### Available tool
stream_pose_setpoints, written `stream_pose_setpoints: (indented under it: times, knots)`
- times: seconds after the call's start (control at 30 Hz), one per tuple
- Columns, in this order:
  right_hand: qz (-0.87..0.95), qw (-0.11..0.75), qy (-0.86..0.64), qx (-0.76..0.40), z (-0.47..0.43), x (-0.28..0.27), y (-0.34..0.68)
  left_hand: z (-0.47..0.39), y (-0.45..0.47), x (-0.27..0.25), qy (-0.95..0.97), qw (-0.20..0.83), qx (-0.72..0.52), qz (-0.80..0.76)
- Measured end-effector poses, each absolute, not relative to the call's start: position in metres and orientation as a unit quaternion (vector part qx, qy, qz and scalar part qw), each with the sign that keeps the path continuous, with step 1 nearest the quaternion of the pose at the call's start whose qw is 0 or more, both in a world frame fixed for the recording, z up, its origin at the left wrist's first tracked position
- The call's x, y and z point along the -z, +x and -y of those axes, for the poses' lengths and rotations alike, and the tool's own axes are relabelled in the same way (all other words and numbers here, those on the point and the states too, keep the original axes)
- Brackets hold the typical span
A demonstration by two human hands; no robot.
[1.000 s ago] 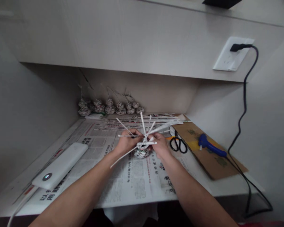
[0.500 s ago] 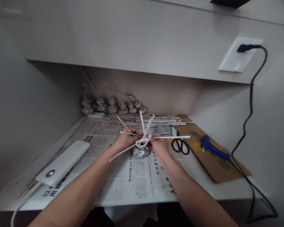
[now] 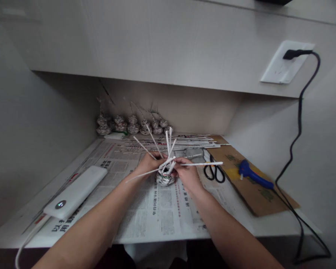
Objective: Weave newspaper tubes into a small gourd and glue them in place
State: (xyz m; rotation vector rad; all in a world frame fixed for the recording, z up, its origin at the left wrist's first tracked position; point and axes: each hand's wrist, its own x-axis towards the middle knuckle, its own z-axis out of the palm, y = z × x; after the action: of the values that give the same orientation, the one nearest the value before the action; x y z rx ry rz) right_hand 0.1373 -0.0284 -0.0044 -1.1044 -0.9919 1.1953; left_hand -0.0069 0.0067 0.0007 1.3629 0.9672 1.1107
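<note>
A small round basket woven from rolled newspaper [image 3: 165, 180] stands on the newspaper sheets [image 3: 141, 216], its paper sticks fanning up and outward from the rim. My left hand [image 3: 150, 163] is curled around its left and far side, fingers partly hidden behind the sticks. On the right, my right hand [image 3: 185, 170] pinches at the rim with thumb and fingers, where a paper stick [image 3: 204, 163] points off to the right. Another paper stick [image 3: 141, 175] slants down to the left over my left hand. The basket's mouth shows dark between the sticks.
Finished woven paper gourds [image 3: 133, 125] line the back wall. Loose paper sticks [image 3: 190, 142] lie before them. To the right are black-handled scissors [image 3: 214, 173], a blue glue gun [image 3: 254, 175] on cardboard [image 3: 264, 203], and its black cord [image 3: 292, 149]. A white power bank [image 3: 78, 190] lies left.
The sticks around the rim have shifted; one on the left now stands more upright. My right hand has moved slightly left at the rim, and the view has shifted a little.
</note>
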Motion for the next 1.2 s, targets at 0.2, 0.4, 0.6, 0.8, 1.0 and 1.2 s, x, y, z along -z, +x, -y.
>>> stream_pose_setpoints:
  times: [0.2, 0.4, 0.6, 0.8, 1.0, 1.2]
  knots:
    - [0.437, 0.584, -0.488, -0.479, 0.029, 0.007, 0.136, -0.006, -0.001, 0.004, 0.561, 0.499, -0.521, -0.406]
    - [0.393, 0.594, -0.47, -0.521, 0.027, 0.008, 0.136, -0.001, 0.004, 0.002, 0.559, 0.467, -0.547, -0.413]
    - [0.363, 0.601, -0.431, -0.567, 0.029, 0.004, 0.134, -0.003, 0.003, 0.003, 0.551, 0.459, -0.564, -0.409]
    - [0.372, 0.606, -0.452, -0.539, 0.031, 0.006, 0.133, -0.007, 0.004, 0.009, 0.54, 0.505, -0.548, -0.392]
    - [0.392, 0.597, -0.451, -0.535, 0.03, 0.012, 0.133, -0.006, 0.003, 0.007, 0.516, 0.511, -0.541, -0.423]
    - [0.404, 0.587, -0.458, -0.532, 0.03, 0.013, 0.133, -0.006, -0.006, 0.0, 0.553, 0.553, -0.476, -0.402]
